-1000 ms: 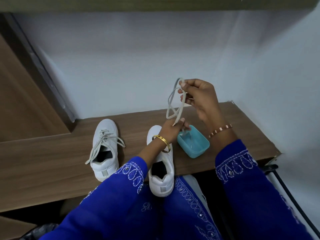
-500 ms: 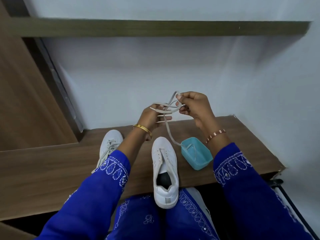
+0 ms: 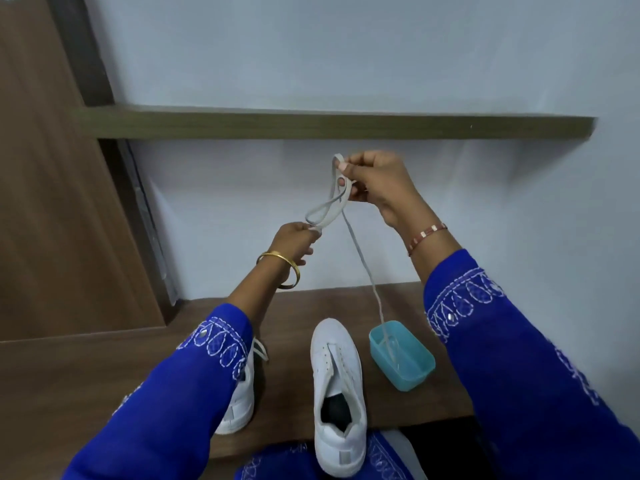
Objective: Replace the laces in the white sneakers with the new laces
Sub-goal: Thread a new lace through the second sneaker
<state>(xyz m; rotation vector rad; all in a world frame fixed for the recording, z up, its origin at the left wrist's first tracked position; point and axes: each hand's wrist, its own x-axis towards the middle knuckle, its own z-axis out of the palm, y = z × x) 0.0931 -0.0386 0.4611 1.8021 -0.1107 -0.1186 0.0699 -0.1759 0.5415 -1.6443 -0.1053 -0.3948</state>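
Both hands pinch the flat pale-grey lace overhead: right hand high, left hand lower. Its tail hangs straight down into the teal plastic tub, right of the unlaced white sneaker.

Soft, even indoor light, cool cast. Faint shadow under the shelf on the far wall. Slight overall softness, mild motion blur. Wide-angle bending at the edges.
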